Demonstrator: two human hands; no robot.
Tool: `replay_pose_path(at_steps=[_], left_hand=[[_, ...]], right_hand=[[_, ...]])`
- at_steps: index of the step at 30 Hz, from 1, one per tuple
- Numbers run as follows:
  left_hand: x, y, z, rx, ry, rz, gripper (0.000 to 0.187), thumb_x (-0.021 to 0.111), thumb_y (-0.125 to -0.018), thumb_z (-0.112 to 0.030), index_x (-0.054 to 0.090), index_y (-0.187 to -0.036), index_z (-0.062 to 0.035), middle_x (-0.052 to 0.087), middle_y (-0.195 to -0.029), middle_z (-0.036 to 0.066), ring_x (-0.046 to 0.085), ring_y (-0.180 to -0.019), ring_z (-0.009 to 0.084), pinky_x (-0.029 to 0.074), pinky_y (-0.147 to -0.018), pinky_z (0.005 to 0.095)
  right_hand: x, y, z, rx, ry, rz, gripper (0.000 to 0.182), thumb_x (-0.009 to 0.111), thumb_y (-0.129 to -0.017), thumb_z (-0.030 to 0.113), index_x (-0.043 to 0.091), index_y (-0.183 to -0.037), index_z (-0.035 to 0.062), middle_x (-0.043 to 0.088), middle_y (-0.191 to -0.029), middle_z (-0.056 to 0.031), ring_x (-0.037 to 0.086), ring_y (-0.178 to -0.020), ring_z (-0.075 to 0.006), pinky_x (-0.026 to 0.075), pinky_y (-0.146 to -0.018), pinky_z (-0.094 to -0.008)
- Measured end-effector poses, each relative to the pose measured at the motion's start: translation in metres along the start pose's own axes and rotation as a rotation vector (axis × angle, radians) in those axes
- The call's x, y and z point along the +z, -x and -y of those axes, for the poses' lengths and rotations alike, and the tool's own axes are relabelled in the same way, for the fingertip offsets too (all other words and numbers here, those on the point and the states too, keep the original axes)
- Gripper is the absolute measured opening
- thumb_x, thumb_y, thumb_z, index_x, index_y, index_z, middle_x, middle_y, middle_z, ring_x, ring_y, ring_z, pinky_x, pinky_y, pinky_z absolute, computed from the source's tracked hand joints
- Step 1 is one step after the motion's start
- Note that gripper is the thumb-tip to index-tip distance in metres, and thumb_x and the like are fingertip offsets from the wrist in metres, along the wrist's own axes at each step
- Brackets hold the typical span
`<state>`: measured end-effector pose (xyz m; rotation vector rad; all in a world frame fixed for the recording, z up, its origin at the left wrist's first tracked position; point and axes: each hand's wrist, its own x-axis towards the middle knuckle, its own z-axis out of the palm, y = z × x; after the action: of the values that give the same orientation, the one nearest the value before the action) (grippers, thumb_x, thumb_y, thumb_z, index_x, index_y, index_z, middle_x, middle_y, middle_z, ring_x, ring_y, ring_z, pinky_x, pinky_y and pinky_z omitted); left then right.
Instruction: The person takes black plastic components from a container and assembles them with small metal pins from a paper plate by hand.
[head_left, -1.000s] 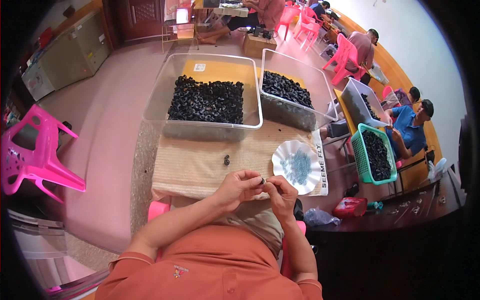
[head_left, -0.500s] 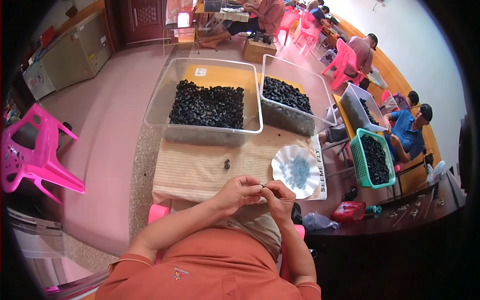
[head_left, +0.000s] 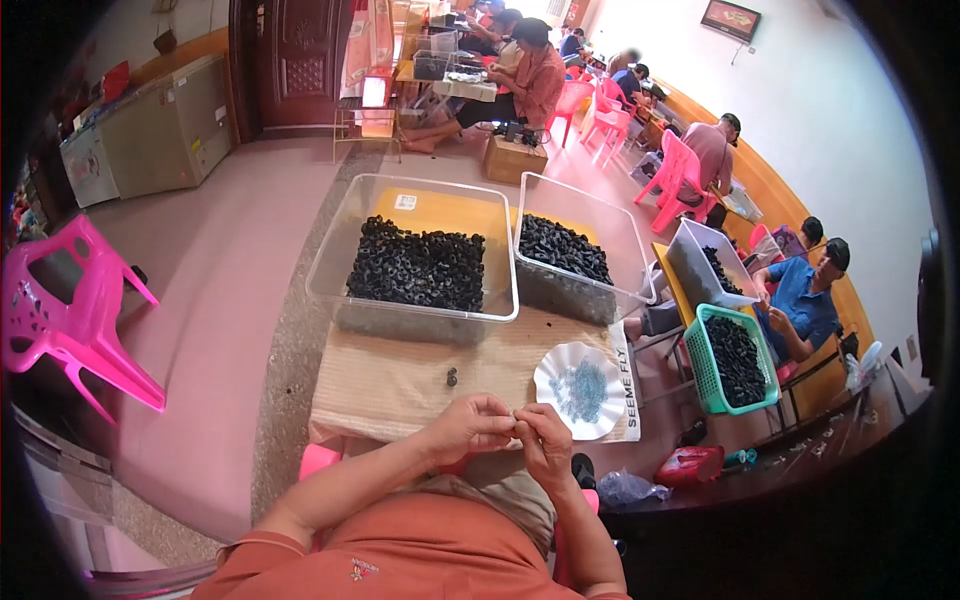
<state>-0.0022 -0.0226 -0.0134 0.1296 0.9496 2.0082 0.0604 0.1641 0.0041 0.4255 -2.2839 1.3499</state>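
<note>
My left hand (head_left: 470, 425) and my right hand (head_left: 543, 440) meet fingertip to fingertip over the near edge of the cloth-covered table (head_left: 380, 385). Both pinch; whatever is between the fingers is too small to name. Just beyond my left hand lie small black parts (head_left: 451, 376). A white fluted dish (head_left: 547, 378) holding small bluish pieces (head_left: 582, 390) sits beyond my right hand. Farther back stand two clear bins, the left bin (head_left: 328, 262) and the right bin (head_left: 640, 262), both holding many black parts.
At the right, a green basket (head_left: 715, 392) and a whitish bin (head_left: 688, 262) hold black parts, near a person in blue (head_left: 806, 300). A pink chair (head_left: 85, 310) stands at the left. Several people sit farther back. A red package (head_left: 690, 465) lies at lower right.
The view has tilted up, so the table and bins appear lower and more of the room shows. My hands remain together in a pinch.
</note>
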Motion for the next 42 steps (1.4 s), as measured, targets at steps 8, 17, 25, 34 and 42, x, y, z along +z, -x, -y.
replay_pose_path(at_steps=[8, 17, 25, 34, 42], left_hand=[[0.001, 0.016, -0.007, 0.014, -0.047, -0.027, 0.018, 0.074, -0.093, -0.012, 0.062, -0.106, -0.0087, 0.068, -0.102, 0.003, 0.070, -0.095, 0.0166, 0.060, -0.085, 0.0310], [-0.012, 0.027, -0.006, 0.099, -0.057, -0.038, 0.016, 0.073, -0.093, -0.008, 0.063, -0.107, -0.0073, 0.071, -0.102, 0.005, 0.070, -0.094, 0.0151, 0.060, -0.084, 0.0302], [-0.012, 0.037, 0.010, 0.335, -0.292, -0.234, 0.025, 0.072, -0.090, -0.001, 0.069, -0.116, 0.0000, 0.073, -0.102, 0.006, 0.068, -0.089, 0.0109, 0.057, -0.079, 0.0263], [-0.019, 0.037, 0.016, 0.475, -0.430, -0.300, 0.020, 0.072, -0.091, -0.002, 0.073, -0.111, 0.0012, 0.074, -0.097, 0.003, 0.066, -0.089, 0.0078, 0.054, -0.077, 0.0240], [-0.015, 0.039, 0.014, 0.474, -0.490, -0.374, 0.019, 0.073, -0.091, -0.002, 0.072, -0.109, 0.0011, 0.073, -0.097, 0.004, 0.066, -0.088, 0.0069, 0.054, -0.078, 0.0238]], right_hand=[[0.006, -0.006, 0.011, -0.096, 0.055, 0.060, 0.020, 0.064, -0.088, -0.008, 0.067, -0.107, -0.0013, 0.064, -0.098, -0.0172, 0.065, -0.085, -0.0307, 0.053, -0.071, -0.0359], [0.015, -0.010, 0.009, 0.020, 0.018, 0.173, 0.016, 0.064, -0.091, -0.002, 0.069, -0.106, 0.0015, 0.065, -0.098, -0.0163, 0.065, -0.084, -0.0316, 0.052, -0.070, -0.0362], [0.025, -0.030, -0.005, 0.123, -0.035, 0.202, 0.012, 0.067, -0.092, 0.000, 0.069, -0.104, 0.0006, 0.067, -0.096, -0.0141, 0.066, -0.080, -0.0239, 0.050, -0.067, -0.0315], [0.050, -0.073, -0.013, 0.031, 0.277, 0.446, 0.030, 0.066, -0.087, 0.007, 0.067, -0.116, 0.0079, 0.065, -0.114, -0.0150, 0.066, -0.096, -0.0385, 0.054, -0.081, -0.0442], [0.067, -0.094, -0.024, -0.082, 0.549, 0.557, 0.029, 0.058, -0.092, 0.008, 0.067, -0.119, 0.0117, 0.064, -0.116, -0.0122, 0.068, -0.093, -0.0367, 0.054, -0.075, -0.0457]])
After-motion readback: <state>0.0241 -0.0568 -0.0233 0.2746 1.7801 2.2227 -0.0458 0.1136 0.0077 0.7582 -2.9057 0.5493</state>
